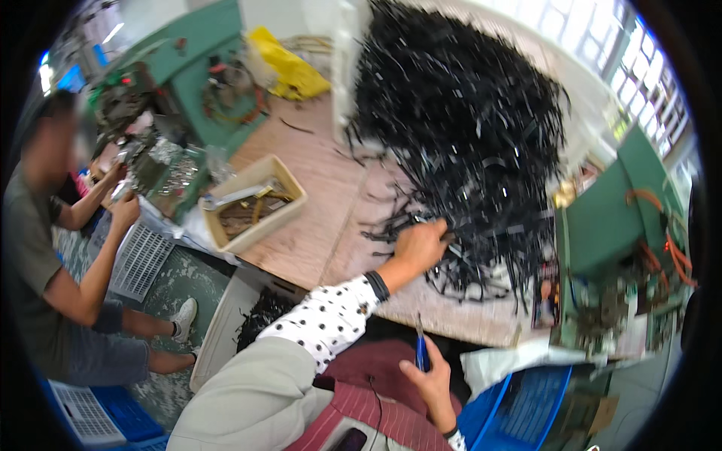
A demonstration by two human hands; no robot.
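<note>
My left hand [420, 246], in a white sleeve with black dots, reaches to the near edge of a big heap of thin black strips [459, 128]. Its fingers are closed at a dark strip, though the fingertips partly sink into the heap. Close to my body, below the table edge, my right hand [434, 379] is wrapped round a slim blue-handled tool [422, 355]. The tool's thin pointed tip faces up and away from me; its exact kind is too small to make out.
On the wooden table [342, 218] stands a cream bin [256, 240] with metal pieces. A yellow bag [289, 68] lies behind it. Green machines [617, 210] flank the table. Below are a white bin [218, 338] and a blue crate [526, 406]. A co-worker [45, 248] sits at left.
</note>
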